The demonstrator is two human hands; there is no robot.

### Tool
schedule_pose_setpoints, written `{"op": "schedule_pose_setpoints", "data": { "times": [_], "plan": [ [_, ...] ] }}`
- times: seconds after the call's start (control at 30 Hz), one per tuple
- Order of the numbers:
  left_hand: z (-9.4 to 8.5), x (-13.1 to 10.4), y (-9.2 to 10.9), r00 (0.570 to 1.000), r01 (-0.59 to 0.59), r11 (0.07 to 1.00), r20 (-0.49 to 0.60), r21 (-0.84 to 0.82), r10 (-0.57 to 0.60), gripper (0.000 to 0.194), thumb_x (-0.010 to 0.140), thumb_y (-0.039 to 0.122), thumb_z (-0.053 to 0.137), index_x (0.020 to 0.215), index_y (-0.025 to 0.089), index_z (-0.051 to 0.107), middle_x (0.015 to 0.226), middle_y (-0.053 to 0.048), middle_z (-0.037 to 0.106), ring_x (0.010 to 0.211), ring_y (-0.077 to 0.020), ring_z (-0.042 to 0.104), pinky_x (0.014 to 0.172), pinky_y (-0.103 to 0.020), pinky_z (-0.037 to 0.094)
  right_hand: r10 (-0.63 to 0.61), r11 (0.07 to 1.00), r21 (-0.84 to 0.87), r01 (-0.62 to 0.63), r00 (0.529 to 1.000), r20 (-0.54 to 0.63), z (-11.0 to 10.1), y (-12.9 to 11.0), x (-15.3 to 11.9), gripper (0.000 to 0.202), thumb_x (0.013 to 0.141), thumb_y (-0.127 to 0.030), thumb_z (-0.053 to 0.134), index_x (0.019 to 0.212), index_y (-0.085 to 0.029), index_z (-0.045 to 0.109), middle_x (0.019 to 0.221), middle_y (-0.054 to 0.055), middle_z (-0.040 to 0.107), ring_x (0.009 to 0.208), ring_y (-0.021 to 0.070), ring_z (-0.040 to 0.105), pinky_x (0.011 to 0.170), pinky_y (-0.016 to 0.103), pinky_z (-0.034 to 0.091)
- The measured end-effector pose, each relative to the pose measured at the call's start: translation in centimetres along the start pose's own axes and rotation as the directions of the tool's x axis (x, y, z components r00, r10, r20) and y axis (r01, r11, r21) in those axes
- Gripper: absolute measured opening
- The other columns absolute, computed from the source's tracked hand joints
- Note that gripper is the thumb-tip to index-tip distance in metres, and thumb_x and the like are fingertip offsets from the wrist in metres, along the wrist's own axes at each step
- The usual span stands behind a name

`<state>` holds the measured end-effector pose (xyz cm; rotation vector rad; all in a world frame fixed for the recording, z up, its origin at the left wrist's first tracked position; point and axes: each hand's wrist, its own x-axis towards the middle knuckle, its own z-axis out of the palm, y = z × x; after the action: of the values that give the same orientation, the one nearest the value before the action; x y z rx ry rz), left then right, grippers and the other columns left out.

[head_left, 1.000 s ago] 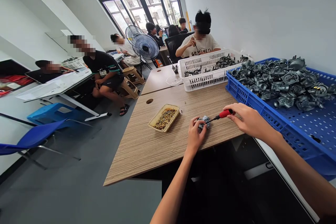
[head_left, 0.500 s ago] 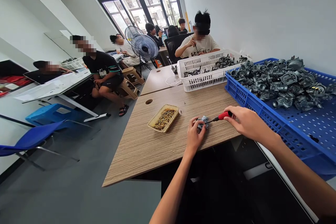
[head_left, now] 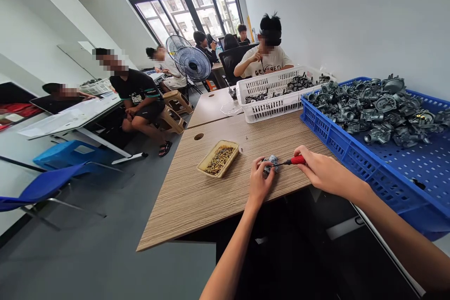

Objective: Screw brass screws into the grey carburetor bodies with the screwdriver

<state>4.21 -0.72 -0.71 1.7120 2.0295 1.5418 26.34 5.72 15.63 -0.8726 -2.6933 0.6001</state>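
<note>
On the wooden table [head_left: 183, 197], near its front edge, my left hand [head_left: 260, 179] grips a small grey metal part [head_left: 271, 161], fingers on its left side and thumb in front. My right hand [head_left: 316, 166] is closed around the red handle of a screwdriver [head_left: 297, 160]. The dark shaft points left, and its tip meets the metal part beside my left fingertips. To the left of my left hand stands a cream tray [head_left: 203, 167] holding many small brass-coloured pieces [head_left: 221, 159].
A blue crate [head_left: 355, 161] heaped with grey metal parts [head_left: 386, 103] borders the right side. Behind the table's middle is a white basket [head_left: 260, 115] with dark parts. Across from me sits a person [head_left: 269, 56] holding a tool. A fan [head_left: 193, 63] and other people are further back.
My right hand has shifted slightly left and its grip on the screwdriver handle has changed, covering the handle's rear end. My left hand and the metal part have hardly moved.
</note>
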Motion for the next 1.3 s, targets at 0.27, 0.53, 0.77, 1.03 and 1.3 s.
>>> {"op": "schedule_pose_setpoints", "data": {
  "times": [0.27, 0.53, 0.77, 1.03, 1.3],
  "plan": [
    [0.0, 0.0, 0.0, 1.000, -0.004, 1.000, -0.001, 0.005, 0.004, 0.009, 0.097, 0.029, 0.064, 0.101, 0.024, 0.070, 0.131, -0.009, 0.058, 0.112, -0.0213, 0.066, 0.104, -0.040, 0.054, 0.041, 0.997, -0.058, -0.043, 0.998, -0.039, 0.5, 0.7, 0.2, 0.015, 0.105, -0.031, 0.043, 0.117, -0.024, 0.047, 0.106, 0.009, 0.076, 0.093, 0.0267, 0.075, 0.069, 0.032, 0.048],
    [0.0, 0.0, 0.0, 1.000, 0.001, 1.000, -0.001, 0.005, -0.001, 0.008, 0.096, 0.027, 0.065, 0.101, 0.024, 0.071, 0.131, -0.009, 0.058, 0.113, -0.0220, 0.066, 0.104, -0.040, 0.053, 0.006, 0.995, -0.102, -0.012, 0.999, -0.052, 0.7, 0.4, 0.4, 0.009, 0.105, -0.032, 0.043, 0.107, -0.024, 0.048, 0.099, 0.007, 0.076, 0.085, 0.0246, 0.075, 0.064, 0.030, 0.043],
    [0.0, 0.1, -0.1, 1.000, 0.007, 1.000, 0.005, -0.008, -0.007, 0.008, 0.096, 0.028, 0.064, 0.100, 0.023, 0.070, 0.130, -0.008, 0.058, 0.111, -0.0214, 0.066, 0.102, -0.039, 0.053, -0.021, 0.998, -0.059, 0.018, 0.998, -0.065, 1.3, 0.4, 0.4, 0.015, 0.106, -0.036, 0.044, 0.115, -0.024, 0.045, 0.100, 0.005, 0.076, 0.087, 0.0252, 0.075, 0.067, 0.030, 0.044],
    [0.1, 0.2, -0.1, 0.999, 0.038, 0.999, 0.008, -0.002, -0.038, 0.010, 0.092, 0.027, 0.066, 0.100, 0.024, 0.070, 0.124, -0.007, 0.058, 0.107, -0.0219, 0.064, 0.101, -0.041, 0.053, 0.007, 0.982, -0.185, -0.030, 0.992, -0.126, 2.0, 0.7, 0.5, 0.016, 0.105, -0.040, 0.042, 0.103, -0.024, 0.046, 0.081, 0.004, 0.074, 0.071, 0.0269, 0.074, 0.058, 0.031, 0.041],
    [-0.1, 0.7, 0.0, 0.996, 0.041, 0.998, 0.082, -0.049, -0.037, 0.010, 0.093, 0.023, 0.059, 0.102, 0.023, 0.062, 0.120, -0.008, 0.060, 0.116, -0.0244, 0.059, 0.105, -0.041, 0.049, -0.133, 0.991, -0.048, 0.126, 0.972, -0.193, 2.7, 1.3, 0.7, 0.014, 0.104, -0.034, 0.042, 0.115, -0.028, 0.048, 0.104, 0.002, 0.078, 0.088, 0.0216, 0.078, 0.068, 0.031, 0.055]
  ]
}}
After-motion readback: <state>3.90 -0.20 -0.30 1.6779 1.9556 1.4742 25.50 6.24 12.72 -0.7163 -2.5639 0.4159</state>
